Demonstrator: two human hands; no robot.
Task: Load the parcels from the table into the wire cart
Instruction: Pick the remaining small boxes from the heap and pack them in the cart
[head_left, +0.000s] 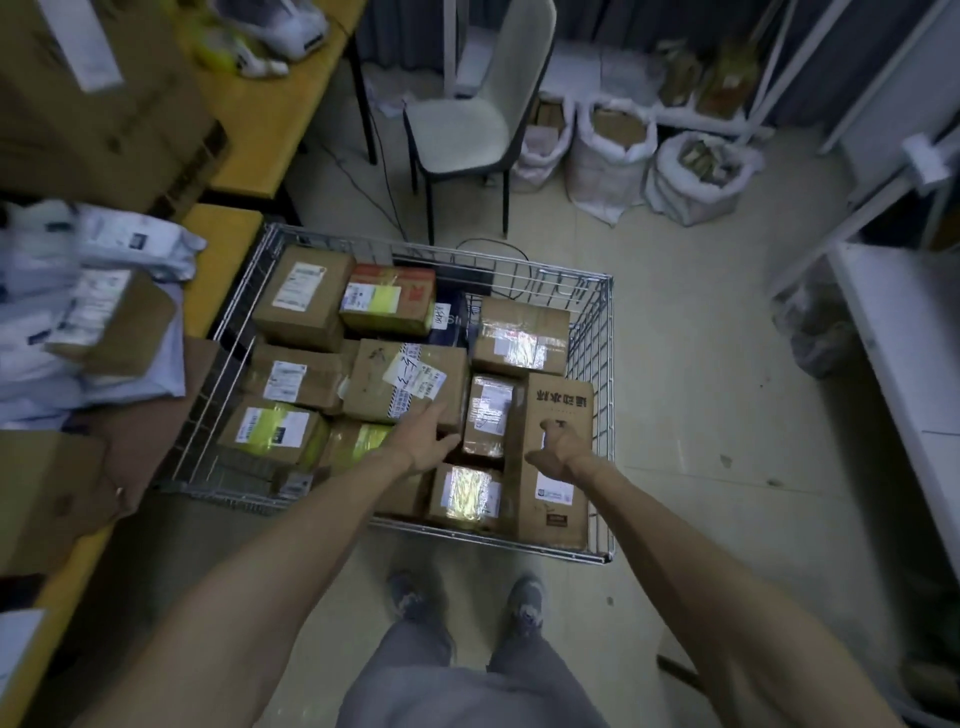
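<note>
The wire cart (602, 364) stands in front of me, filled with several brown cardboard parcels. My left hand (423, 434) reaches in with straight fingers and touches the near corner of a labelled parcel (405, 382) in the middle. My right hand (558, 449) rests on the top of a tall box with printed characters (558, 488) at the cart's right side, thumb spread; neither hand grips anything. More parcels wait on the yellow table (223, 234) to the left: white mailer bags (130, 249) and a small brown box (111, 325).
A large carton (98, 98) sits on the far table section, another box (47, 493) at the near left. Behind the cart stand a white chair (467, 124) and several filled sacks (696, 176). A white shelf (904, 353) runs along the right. My feet (467, 603) are just behind the cart.
</note>
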